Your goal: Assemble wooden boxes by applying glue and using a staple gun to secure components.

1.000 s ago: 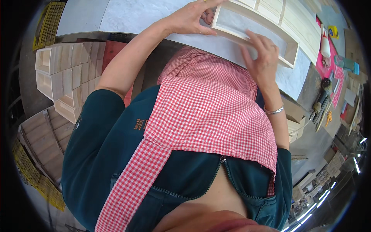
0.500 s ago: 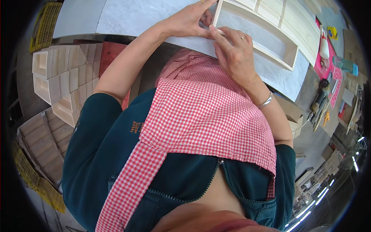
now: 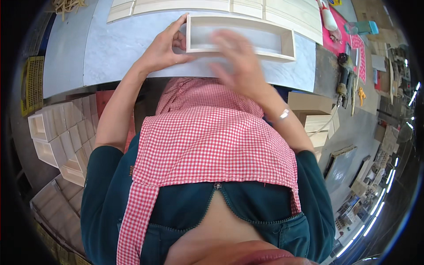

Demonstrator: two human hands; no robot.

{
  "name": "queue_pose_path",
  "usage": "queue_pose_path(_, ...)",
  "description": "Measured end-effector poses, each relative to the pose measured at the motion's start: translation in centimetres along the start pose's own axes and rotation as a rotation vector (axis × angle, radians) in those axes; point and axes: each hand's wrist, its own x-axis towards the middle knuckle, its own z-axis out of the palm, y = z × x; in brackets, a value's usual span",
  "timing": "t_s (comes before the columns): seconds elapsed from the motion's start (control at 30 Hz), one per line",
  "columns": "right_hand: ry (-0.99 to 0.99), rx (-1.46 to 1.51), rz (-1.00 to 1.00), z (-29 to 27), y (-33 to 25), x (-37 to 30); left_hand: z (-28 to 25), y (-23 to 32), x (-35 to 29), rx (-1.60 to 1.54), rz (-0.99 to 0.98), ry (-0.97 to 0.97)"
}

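Got a long, shallow wooden frame lying on the marbled tabletop, close to the front edge, its long sides running left to right. The left hand is curved round the frame's left end, 1 finger up at the back corner and the thumb down by the front corner; can't tell how firmly it's gripping, if at all. The right hand is a motion blur over the front side, fingers loose and thumb spread away from them; can't tell if it's touching the wood. Just behind the frame there's a row of flat pale wooden panels. Off to the right, a white bottle and a clear container with a teal lid sit by some pink sheeting. Below the table's left side there's a stack of small wooden boxes, with a yellow crate behind it.
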Motion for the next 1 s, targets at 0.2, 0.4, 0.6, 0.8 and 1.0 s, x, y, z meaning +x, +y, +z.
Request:
queue_pose_path(0.2,0.352,-1.034,0.429,-18.7,21.0,-12.7,0.8,2.3,-0.8,-0.045,-0.083,0.069)
queue_pose_path(0.4,-0.136,-1.173,0.982,-26.5,30.4,-22.0,3.0,6.2,1.1,-0.078,-0.172,0.114)
queue_pose_path(0.6,-0.111,-1.248,0.965,-28.0,33.6,-20.8,4.1,8.4,1.2,-0.234,-0.209,0.238)
queue_pose_path(0.8,-0.235,-1.090,1.062,-27.5,32.6,-18.7,4.6,9.2,1.2,-0.307,-0.203,0.304)
queue_pose_path(1.0,-0.131,-0.930,1.104,-29.6,34.4,-20.8,4.6,9.7,2.0,-0.357,-0.140,0.359)
